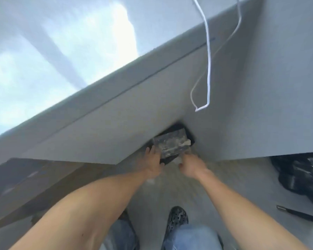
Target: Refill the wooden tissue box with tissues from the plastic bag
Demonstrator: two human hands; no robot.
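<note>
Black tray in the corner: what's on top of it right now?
A dark mottled block lies on the black tray. The left hand and right hand cover its near edge.

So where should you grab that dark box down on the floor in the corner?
By its two short ends, reaching from the near side. The dark box lies flat, wedged into the wall corner, so its far sides look blocked. The left hand and right hand already flank it.

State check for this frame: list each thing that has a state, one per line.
left hand: fingers spread, on the near-left edge of the dark object.
right hand: curled at its near end; grip unclear.
dark object: in the floor corner, tilted; blurred.
black plastic bag: crumpled, on the floor.
white cord: hanging loose.
</note>
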